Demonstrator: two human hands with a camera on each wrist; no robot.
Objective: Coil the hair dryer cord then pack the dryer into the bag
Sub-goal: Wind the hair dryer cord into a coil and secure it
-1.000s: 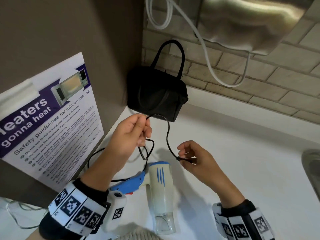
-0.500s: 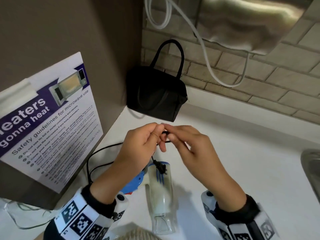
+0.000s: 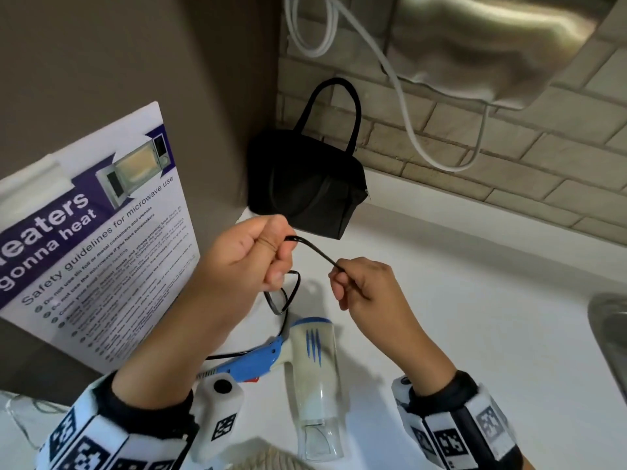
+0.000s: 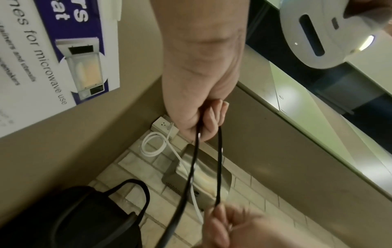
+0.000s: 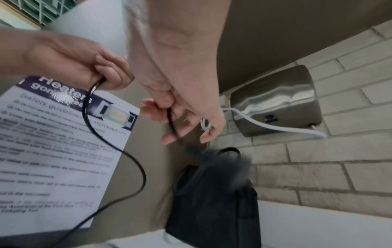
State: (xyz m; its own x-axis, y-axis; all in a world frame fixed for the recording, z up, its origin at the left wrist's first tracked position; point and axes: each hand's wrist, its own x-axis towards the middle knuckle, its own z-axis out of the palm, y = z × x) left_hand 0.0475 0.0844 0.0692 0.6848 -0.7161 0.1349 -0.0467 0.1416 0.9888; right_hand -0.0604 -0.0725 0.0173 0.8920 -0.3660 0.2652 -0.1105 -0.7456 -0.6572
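Two hands work above the white surface (image 3: 475,317). The left hand (image 3: 244,262) has its fingers curled round gathered loops of the black cord (image 3: 314,249); the right hand (image 3: 366,286), just at its 3 o'clock, pinches the same cord between thumb and fingertips, with a short curved span running between them. From the left hand more cord hangs down in a loop and runs to the hair dryer (image 3: 312,371), which lies on the surface at 6 o'clock from the hands, white-bodied with a blue folding handle, blue stripes and a clear nozzle pointing toward the person.

At 9 o'clock a poster (image 3: 98,245) leans on the brown wall; it reads "...eaters gonna heat" and "Safety guidelines for microwave use", with a picture of a microwave; the smaller lines are too fine to read.

At 12 o'clock the black bag (image 3: 305,188) stands in the corner against the brick wall, its handles upright; what is inside cannot be told. Above it, at 1 o'clock, hangs a steel hand dryer (image 3: 475,45) with a white cable (image 3: 403,106) looping below.
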